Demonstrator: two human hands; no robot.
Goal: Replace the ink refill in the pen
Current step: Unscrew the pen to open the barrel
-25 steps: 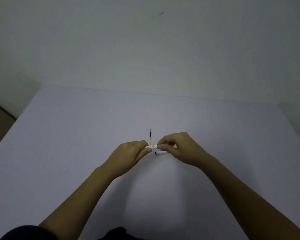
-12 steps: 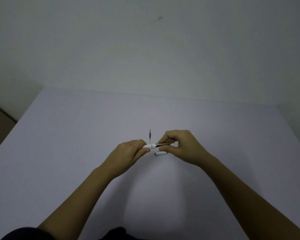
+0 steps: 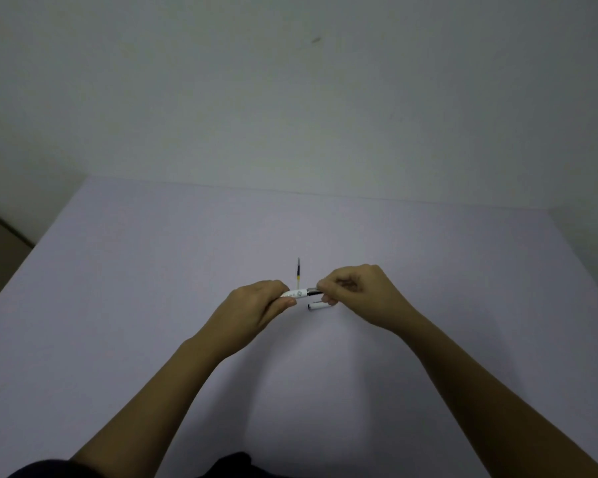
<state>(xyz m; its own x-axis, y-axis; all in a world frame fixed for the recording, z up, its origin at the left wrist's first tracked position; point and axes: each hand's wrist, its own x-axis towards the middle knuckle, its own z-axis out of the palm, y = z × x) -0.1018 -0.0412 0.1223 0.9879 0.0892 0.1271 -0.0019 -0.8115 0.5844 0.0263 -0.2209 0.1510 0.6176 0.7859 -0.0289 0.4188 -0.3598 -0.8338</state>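
Since a second ago a dark, slender refill (image 3: 314, 290) has emerged from the white patterned pen barrel (image 3: 295, 293): left hand (image 3: 256, 305) fingers grip the barrel above the desk (image 3: 152, 305), and right hand (image 3: 356, 291) fingers pinch the refill, judged mid-extraction or mid-insertion. A thin black-and-yellow refill (image 3: 298, 272) lies just beyond on the matte desk, and a smooth white cap (image 3: 318, 306) beneath the right hand.

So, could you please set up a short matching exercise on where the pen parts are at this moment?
Things:
1. pen barrel
2. dark refill
3. spare refill
4. white cap

Places:
A. lying on the table under the right hand
B. gripped in the left hand
C. lying on the table beyond both hands
D. pinched by the right hand at the barrel's open end

Pairs: 1-B, 2-D, 3-C, 4-A
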